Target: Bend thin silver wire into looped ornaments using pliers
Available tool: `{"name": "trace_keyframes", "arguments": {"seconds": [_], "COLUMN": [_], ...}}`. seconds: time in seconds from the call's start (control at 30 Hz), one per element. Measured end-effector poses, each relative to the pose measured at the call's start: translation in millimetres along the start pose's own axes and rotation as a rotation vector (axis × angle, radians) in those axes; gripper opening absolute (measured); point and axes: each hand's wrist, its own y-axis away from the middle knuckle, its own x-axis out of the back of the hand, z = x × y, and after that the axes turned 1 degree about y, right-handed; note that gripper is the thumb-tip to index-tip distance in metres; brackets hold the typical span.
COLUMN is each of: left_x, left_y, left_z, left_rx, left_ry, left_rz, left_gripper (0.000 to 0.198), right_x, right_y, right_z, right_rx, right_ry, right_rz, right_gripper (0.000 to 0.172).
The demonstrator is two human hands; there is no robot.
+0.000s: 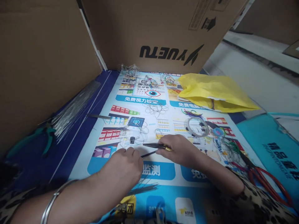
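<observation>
My right hand (176,148) is closed round a pair of pliers with narrow dark jaws (150,145) and a yellowish handle; the jaws point left. A thin dark strip (149,154) runs between my two hands, just below the jaws. My left hand (127,166), fingers curled, grips the strip's left end; the fingertips are partly hidden. Beyond it, a wire form with loops (137,132) lies on the printed sheet, near a small black piece (132,140). Thin dark wires (144,188) lie below my left hand.
Cardboard walls (163,34) stand behind and left. At left are a wire bundle (74,107) and green-handled pliers (48,140). A yellow bag (210,90), a tape roll (198,136), tangled wires (227,149) and red-handled scissors (268,180) lie to the right.
</observation>
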Motion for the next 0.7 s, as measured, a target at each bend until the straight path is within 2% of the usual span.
{"name": "trace_keyframes", "arguments": {"seconds": [0.2, 0.4, 0.7], "left_x": [4.8, 12.4, 5.7], "left_y": [-1.0, -0.1, 2.0], "left_z": [-9.3, -6.5, -4.9], "left_rx": [0.014, -0.021, -0.040], "left_ry": [0.037, 0.086, 0.042], "left_rz": [-0.047, -0.067, -0.017], "left_gripper": [0.021, 0.021, 0.018], "right_x": [-0.1, -0.8, 0.5], "right_y": [0.6, -0.5, -0.6], "right_z": [-0.7, 0.4, -0.5], "right_rx": [-0.015, 0.002, 0.024], "right_ry": [-0.026, -0.011, -0.004], "right_rz": [0.004, 0.003, -0.005], "right_gripper": [0.018, 0.019, 0.020]}}
